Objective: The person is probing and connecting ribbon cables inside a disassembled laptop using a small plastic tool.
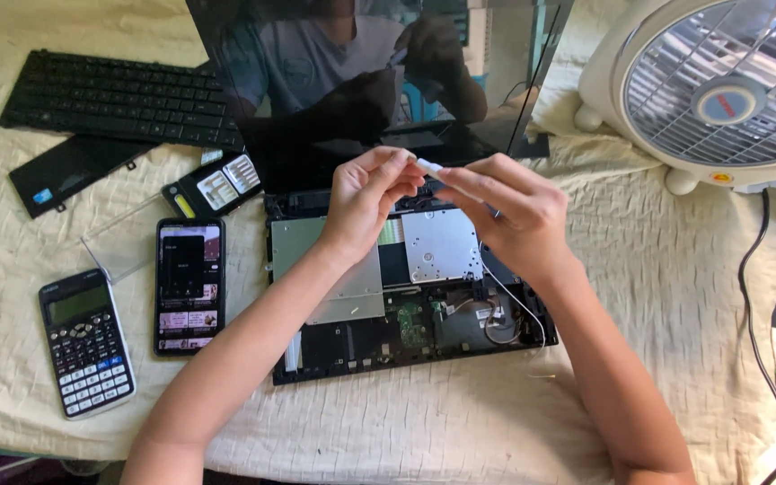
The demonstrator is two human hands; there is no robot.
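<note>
On a wrinkled cream cloth (675, 296), from the left, lie a grey calculator (86, 341), a phone (189, 286) with its screen lit and a loose black keyboard (119, 97). In the middle, above an opened laptop (406, 287) of bare metal plates and green circuit board, the left hand (363, 202) and right hand (509, 211) meet, fingertips pinched shut on a small white piece (427, 165) trailing a thin white wire (518, 296). It looks light, tiny and fragile, best held by its stiff body, not the wire; a round white fan (720, 90) stands at right.
</note>
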